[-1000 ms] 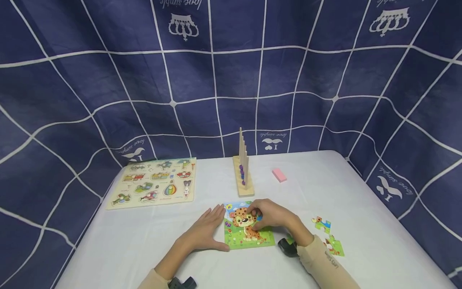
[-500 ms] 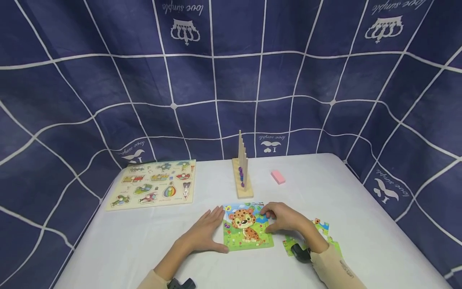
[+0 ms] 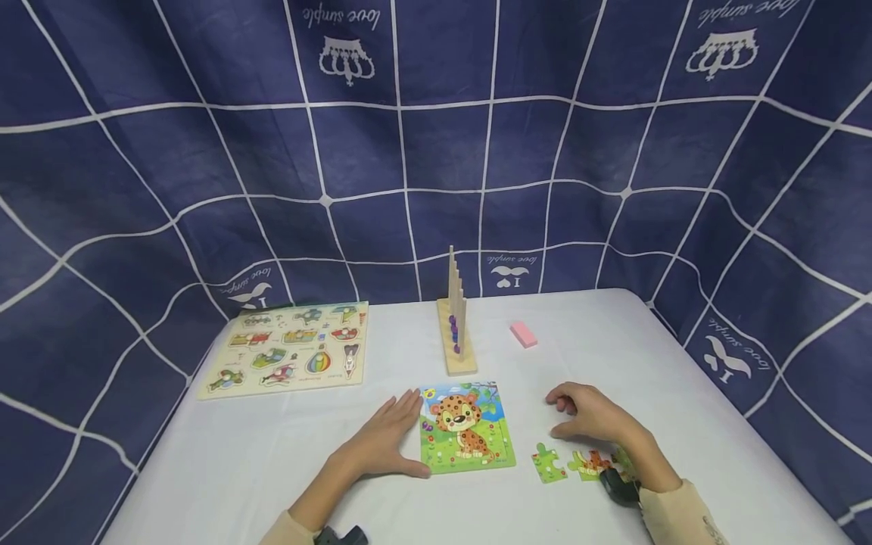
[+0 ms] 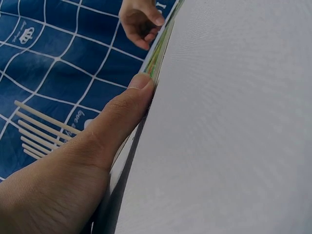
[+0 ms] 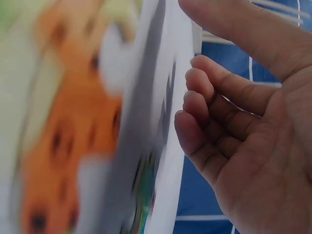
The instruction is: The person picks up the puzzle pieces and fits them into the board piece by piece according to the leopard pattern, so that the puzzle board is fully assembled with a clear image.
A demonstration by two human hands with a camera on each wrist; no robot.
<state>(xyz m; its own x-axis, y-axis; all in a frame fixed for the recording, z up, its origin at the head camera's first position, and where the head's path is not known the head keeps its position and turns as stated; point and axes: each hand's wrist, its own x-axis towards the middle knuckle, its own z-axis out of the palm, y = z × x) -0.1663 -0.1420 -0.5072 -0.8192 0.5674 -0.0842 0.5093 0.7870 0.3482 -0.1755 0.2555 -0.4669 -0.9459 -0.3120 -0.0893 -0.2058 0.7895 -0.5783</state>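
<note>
A square jigsaw puzzle point(image 3: 466, 428) with a spotted leopard cub picture lies in its tray at the front middle of the table. My left hand point(image 3: 384, 439) rests along its left edge with fingers extended; in the left wrist view the thumb point(image 4: 129, 105) touches the edge. To the right of the puzzle, my right hand point(image 3: 591, 415) hovers over the cloth, fingers loosely bent and holding nothing. Below that hand lie a green jigsaw piece point(image 3: 547, 465) and an orange-and-green piece point(image 3: 590, 464). Another green piece is partly covered by the wrist. In the right wrist view a spotted piece point(image 5: 63, 131) looms blurred.
Behind the puzzle stands a wooden peg stand point(image 3: 461, 366) with upright rods and purple and blue beads. A pink block point(image 3: 524, 334) lies to its right. At the back left is a vehicle puzzle board point(image 3: 286, 350). A blue checked curtain point(image 3: 436, 151) encloses the table.
My right hand has lifted off the puzzle and moved right, above the loose pieces. The whole leopard picture is now uncovered. The left hand has stayed in place.
</note>
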